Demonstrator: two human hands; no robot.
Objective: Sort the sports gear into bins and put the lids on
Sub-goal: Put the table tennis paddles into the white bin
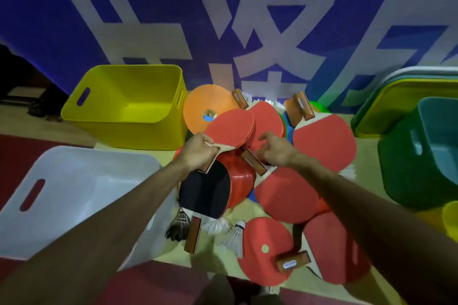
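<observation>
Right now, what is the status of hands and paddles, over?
Left hand grips stacked red paddles by the handles. Right hand over another handle, grip unclear. Yellow bin unlidded. Shuttlecocks loose among paddles.

Large white wall characters (260, 32), cropped, none legible.

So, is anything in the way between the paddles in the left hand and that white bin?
Nothing visible. The left hand holds the red paddles above the pile, and the white bin sits open just to its left, no lid on it; only the person's own forearm crosses its corner.
</observation>
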